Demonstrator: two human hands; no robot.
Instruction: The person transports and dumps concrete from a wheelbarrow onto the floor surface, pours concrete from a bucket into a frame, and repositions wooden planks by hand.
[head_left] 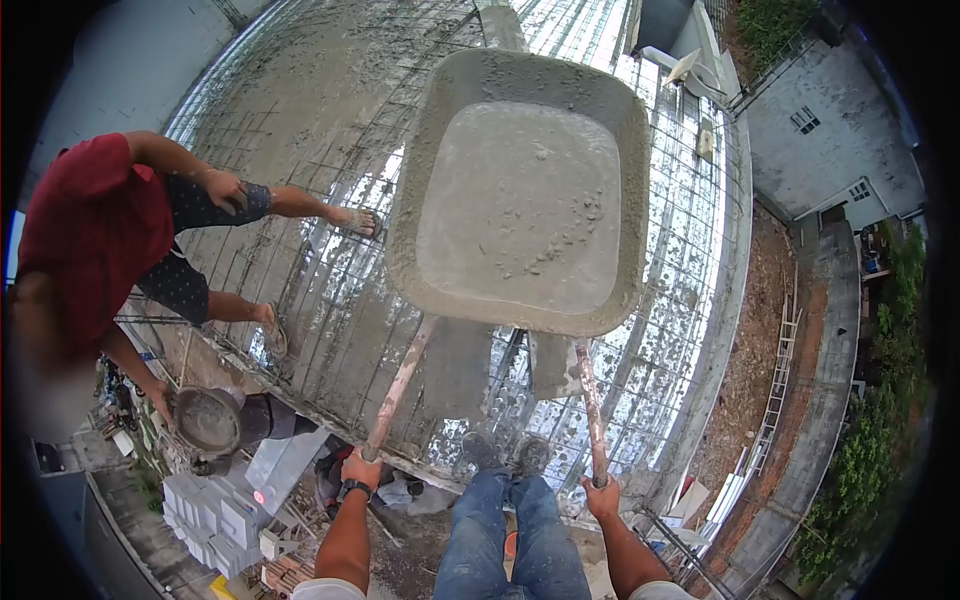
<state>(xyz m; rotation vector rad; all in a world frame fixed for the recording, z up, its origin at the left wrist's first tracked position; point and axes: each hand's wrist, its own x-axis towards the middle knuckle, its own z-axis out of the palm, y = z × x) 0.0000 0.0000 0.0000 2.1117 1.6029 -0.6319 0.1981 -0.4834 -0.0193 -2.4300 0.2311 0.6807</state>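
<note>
A wheelbarrow (625,190) coated in grey cement is in front of me, with wet concrete (510,200) in its tray and small stones showing on the right side of the mix. My left hand (361,470) is closed around the end of the left handle (402,385). The right handle (590,405) has my right hand (601,496) wrapped round its end. Both handles are reddish and spattered. Beneath the tray lies a deck with a steel mesh (350,250), partly covered by wet concrete.
A person in a red shirt (100,200) bends at the left, one hand at a round bucket (207,420) by the deck edge. Stacked grey blocks (215,520) lie below. A ladder (780,385) and a curved wall (820,370) are at the right.
</note>
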